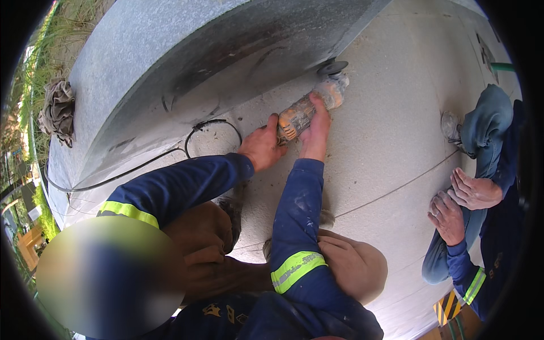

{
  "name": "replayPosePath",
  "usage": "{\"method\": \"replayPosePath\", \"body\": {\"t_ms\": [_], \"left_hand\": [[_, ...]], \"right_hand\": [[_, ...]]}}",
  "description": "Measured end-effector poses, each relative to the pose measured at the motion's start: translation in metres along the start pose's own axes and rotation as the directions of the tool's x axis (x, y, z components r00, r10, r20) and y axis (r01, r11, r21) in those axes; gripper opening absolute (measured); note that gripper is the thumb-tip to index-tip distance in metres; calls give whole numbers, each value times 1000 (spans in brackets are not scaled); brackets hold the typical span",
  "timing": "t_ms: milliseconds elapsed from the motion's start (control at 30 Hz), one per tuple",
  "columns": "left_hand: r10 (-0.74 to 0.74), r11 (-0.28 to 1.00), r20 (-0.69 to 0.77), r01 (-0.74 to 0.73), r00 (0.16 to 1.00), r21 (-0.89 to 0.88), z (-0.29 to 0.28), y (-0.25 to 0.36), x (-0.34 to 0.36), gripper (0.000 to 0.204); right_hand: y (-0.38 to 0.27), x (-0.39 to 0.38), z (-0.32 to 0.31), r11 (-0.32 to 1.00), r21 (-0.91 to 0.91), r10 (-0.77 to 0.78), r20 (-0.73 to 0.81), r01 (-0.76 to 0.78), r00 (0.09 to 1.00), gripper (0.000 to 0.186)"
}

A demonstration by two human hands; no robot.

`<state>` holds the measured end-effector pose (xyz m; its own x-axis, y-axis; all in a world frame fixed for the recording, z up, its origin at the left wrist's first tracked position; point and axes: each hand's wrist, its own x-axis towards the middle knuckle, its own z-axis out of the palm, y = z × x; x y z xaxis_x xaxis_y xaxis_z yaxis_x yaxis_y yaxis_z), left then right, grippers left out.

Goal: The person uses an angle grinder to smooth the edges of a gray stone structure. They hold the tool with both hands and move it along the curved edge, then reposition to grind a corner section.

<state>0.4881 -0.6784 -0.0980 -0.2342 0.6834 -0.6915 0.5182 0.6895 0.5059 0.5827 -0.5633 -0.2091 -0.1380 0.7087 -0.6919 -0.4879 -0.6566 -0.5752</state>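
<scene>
An angle grinder (297, 116) with an orange, dust-covered body lies slantwise in my two hands. My left hand (263, 148) is closed round its rear end, where the cord seems to leave. Further forward, my right hand (317, 127) grips the body from the side, thumb on top. At the tool's far end a dark round disc (332, 68) sits against or very near the lower edge of a large grey curved block (238, 54); I cannot tell whether they touch. Dust coats the grinder's head.
A black cord (122, 178) loops left from the grinder across the pale floor (396, 141). A crumpled cloth (58, 110) lies on the block at left. At right a co-worker in jeans (488, 122) crouches, hands (447, 218) near the knees. A striped yellow-black object (447, 307) stands lower right.
</scene>
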Motion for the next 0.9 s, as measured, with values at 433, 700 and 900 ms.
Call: {"method": "replayPosePath", "body": {"t_ms": [433,700,900], "left_hand": [[24,999,-4,-24,1000,-27,3,-3,5,81],[2,1000,27,-1,1000,-29,2,-1,8,81],[5,1000,21,-4,1000,-25,3,-1,8,81]], "right_hand": [[0,4,-1,1000,-11,-3,-21,3,1000,40],[-2,3,-1,999,-34,9,-34,-11,999,39],[-4,7,-4,999,14,34,-16,-34,999,45]]}}
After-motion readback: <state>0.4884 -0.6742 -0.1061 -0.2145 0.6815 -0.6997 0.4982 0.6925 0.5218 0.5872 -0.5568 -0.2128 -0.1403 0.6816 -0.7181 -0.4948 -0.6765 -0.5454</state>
